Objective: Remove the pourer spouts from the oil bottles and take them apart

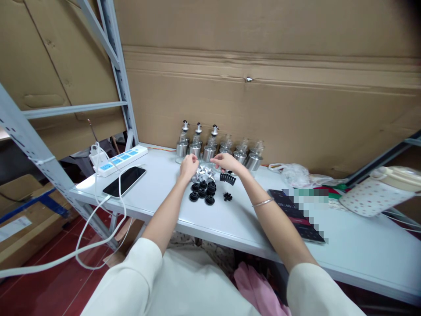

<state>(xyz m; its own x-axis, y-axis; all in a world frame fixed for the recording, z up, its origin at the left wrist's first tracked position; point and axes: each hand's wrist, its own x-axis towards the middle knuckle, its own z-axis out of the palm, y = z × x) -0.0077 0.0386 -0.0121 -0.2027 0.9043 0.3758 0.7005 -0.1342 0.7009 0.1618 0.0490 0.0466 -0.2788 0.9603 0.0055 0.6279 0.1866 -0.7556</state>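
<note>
My left hand (188, 166) rests curled at the left edge of a small pile of shiny metal parts (204, 173) on the white table (204, 219). From the right, my right hand (226, 163) reaches over the same pile, fingers bent and pinched; what they hold is too small to name. Several black rubber stoppers (202, 193) lie just in front of the pile. A black ribbed piece (227, 177) and a small black part (226, 196) lie under my right wrist. Behind the hands stands a row of glass bottles with steel bases (217, 149), three with pourer tops.
A white power strip (120, 160) and a black phone (125, 181) with a white cable lie at the table's left. A dark tablet (297, 215), a clear plastic bag (294, 173) and a dotted white container (381, 193) sit right. Cardboard sheets and a grey metal rack stand behind.
</note>
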